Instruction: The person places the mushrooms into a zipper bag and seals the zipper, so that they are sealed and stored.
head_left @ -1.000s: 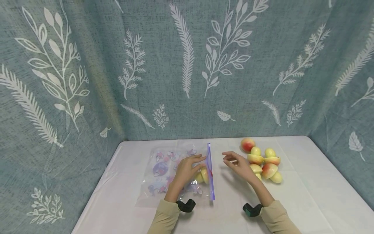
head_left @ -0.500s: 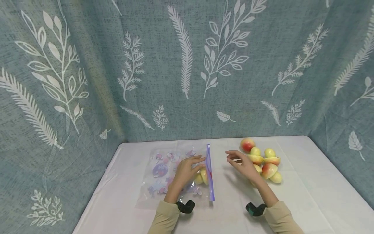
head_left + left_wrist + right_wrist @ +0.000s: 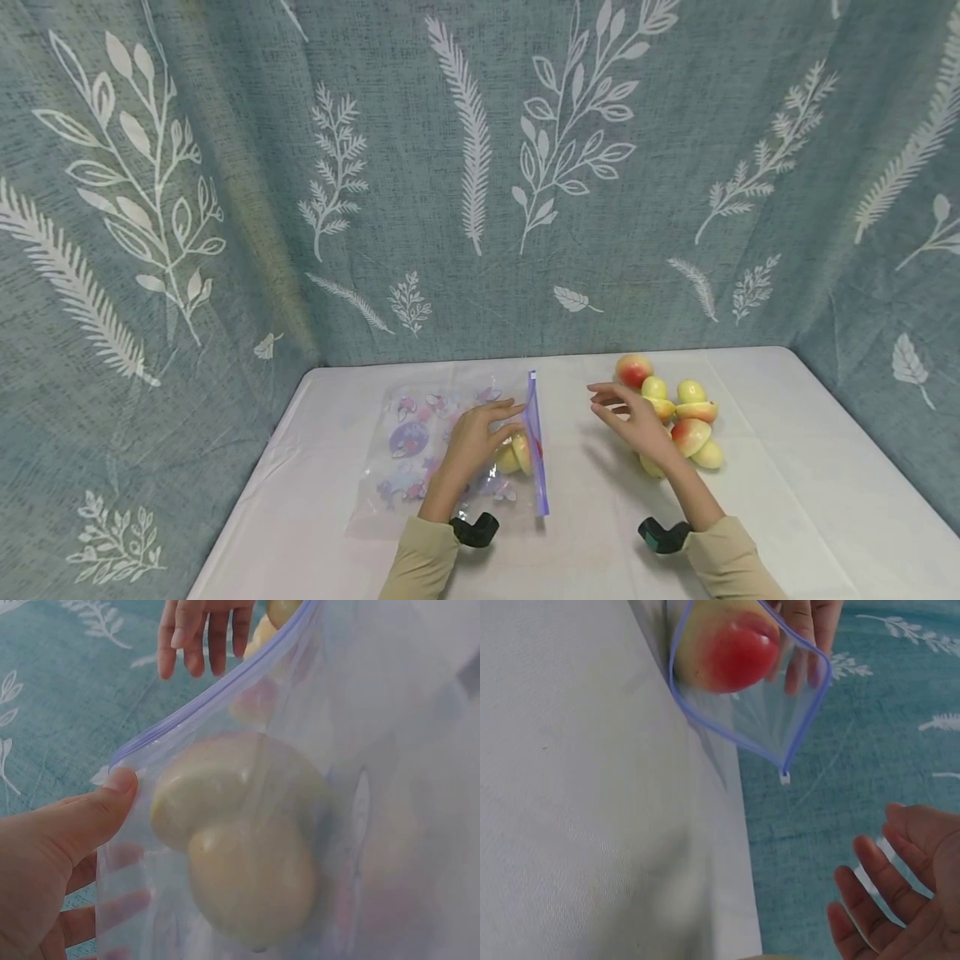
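A clear zip bag [image 3: 408,483] with pink and purple prints lies on the table, its purple zip edge facing right. My left hand [image 3: 474,433] pinches the bag near its mouth, thumb on the outer film and fingers behind, as the left wrist view shows. Inside sits a yellow, red-topped mushroom-shaped piece [image 3: 251,877], close to the mouth. From the right wrist view, the bag's mouth [image 3: 727,736] gapes around the red top [image 3: 739,656]. My right hand [image 3: 633,421] hovers beside the loose pieces, fingers loosely bent, holding nothing. Its palm [image 3: 911,922] is bare.
Several like mushroom-shaped pieces [image 3: 690,435] lie clustered at the right, partly hidden behind my right hand. A rounder-looking red and yellow one [image 3: 633,370] lies at the cluster's back. A white cloth [image 3: 292,500] covers the table; a teal leaf-patterned curtain [image 3: 420,208] surrounds it.
My right hand has drifted right, away from the bag and toward the loose pieces. My left hand keeps its grip on the bag, almost still.
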A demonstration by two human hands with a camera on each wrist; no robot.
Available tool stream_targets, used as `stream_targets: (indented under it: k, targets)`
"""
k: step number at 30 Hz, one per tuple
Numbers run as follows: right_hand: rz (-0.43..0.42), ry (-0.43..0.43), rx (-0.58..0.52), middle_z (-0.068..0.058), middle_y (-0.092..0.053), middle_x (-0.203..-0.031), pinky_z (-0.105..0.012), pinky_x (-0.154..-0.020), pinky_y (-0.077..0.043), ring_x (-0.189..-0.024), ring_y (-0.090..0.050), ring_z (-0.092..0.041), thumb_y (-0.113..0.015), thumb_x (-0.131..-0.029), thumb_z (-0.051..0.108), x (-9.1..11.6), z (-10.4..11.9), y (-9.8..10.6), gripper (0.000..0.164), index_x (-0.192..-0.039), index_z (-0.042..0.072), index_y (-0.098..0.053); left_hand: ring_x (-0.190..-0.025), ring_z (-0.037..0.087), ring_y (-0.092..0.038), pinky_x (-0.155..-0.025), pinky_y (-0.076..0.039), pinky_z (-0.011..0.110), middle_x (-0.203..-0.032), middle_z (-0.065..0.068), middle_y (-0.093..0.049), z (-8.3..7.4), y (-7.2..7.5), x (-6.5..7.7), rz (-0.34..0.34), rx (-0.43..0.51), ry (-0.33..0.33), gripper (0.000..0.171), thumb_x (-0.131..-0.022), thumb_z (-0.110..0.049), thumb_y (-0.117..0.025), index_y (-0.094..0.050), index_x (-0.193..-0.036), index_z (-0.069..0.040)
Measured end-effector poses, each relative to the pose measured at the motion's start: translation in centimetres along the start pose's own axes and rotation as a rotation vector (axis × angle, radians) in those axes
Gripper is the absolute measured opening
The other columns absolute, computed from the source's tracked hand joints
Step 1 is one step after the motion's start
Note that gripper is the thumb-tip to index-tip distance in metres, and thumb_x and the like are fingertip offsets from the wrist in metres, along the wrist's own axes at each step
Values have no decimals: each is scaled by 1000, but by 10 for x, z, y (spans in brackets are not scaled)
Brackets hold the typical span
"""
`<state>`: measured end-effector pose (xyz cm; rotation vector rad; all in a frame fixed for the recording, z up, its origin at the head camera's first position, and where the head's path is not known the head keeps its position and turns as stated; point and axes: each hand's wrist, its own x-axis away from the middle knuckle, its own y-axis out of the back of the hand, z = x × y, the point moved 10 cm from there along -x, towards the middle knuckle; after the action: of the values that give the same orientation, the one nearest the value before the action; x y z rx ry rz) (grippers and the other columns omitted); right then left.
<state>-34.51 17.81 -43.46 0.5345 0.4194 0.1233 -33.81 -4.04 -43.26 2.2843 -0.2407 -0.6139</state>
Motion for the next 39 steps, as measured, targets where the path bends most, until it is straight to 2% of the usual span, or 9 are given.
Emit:
stream_targets:
  k: [14, 25, 30, 33, 39]
  targets:
    - [-19, -47, 41, -10, -65, -104, -27, -83, -51, -97, -60, -22, -60, -91, 23, 5, -6, 12, 33, -121, 7, -58, -118, 31, -53, -101, -41, 46, -125, 8, -60, 2, 1, 0, 12, 23, 0, 36, -86, -36, -62, -66, -115, -16]
    - [-44, -27, 92, -14, -65, -105, -25, -75, -52, -93, -61, -22, -61, -91, 20, 14, -8, 27, 31, -120, 8, -58, -119, 31, -52, -102, -40, 47, -125, 8, -59, 4, -2, 0, 26, 35, 12, 36, -86, -36, -62, -66, -116, -16]
    - [-55, 0, 105, -16, -63, -105, -25, -76, -53, -90, -61, -21, -62, -90, 16, 17, -8, 32, 33, -120, 4, -57, -119, 30, -52, -102, -40, 47, -126, 7, -59, 6, -3, 1, 27, 24, 16, 36, -86, -36, -62, -66, -116, -17]
    - [-65, 11, 98, -16, -62, -105, -27, -77, -53, -89, -61, -21, -62, -89, 12, 19, -8, 35, 34, -121, 2, -56, -120, 29, -52, -102, -39, 46, -126, 6, -59, 8, -3, 1, 30, 24, 27, 36, -86, -37, -62, -66, -116, -18]
    - [-70, 17, 135, -13, -61, -106, -33, -78, -54, -88, -61, -23, -63, -88, 10, 22, -8, 41, 32, -119, 1, -57, -119, 31, -52, -101, -40, 49, -125, 9, -59, 5, -1, 1, 24, 22, 3, 37, -87, -37, -61, -66, -116, -16]
